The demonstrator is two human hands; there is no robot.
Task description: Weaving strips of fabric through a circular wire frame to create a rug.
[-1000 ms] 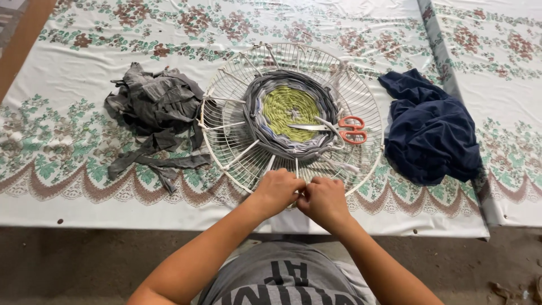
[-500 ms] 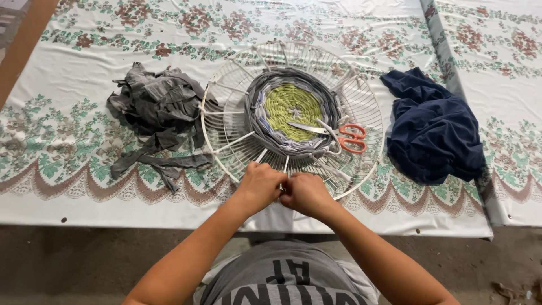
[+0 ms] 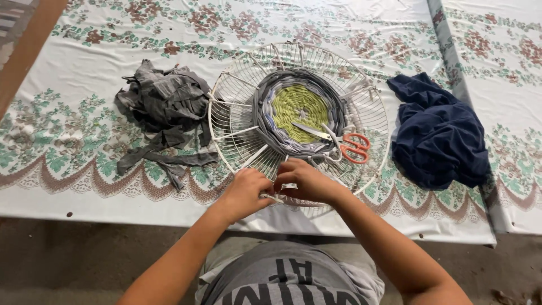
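Observation:
A round white wire fan guard (image 3: 370,107) lies on the table with a woven disc (image 3: 299,110) at its centre, green inside and grey around. My left hand (image 3: 245,192) and my right hand (image 3: 305,179) meet at the guard's near rim, fingers pinched on a white fabric strip (image 3: 275,197) tied there. Orange-handled scissors (image 3: 351,147) rest on the guard just right of the weave, blades pointing left.
A heap of grey fabric strips (image 3: 161,104) lies left of the guard. A crumpled dark blue cloth (image 3: 440,133) lies to its right. A floral plastic tablecloth (image 3: 73,141) covers the table, whose near edge runs just below my hands.
The guard has turned a little and shifted, the scissors riding with it. Both hands moved slightly left along the near rim, and my right hand now reaches further over the wires.

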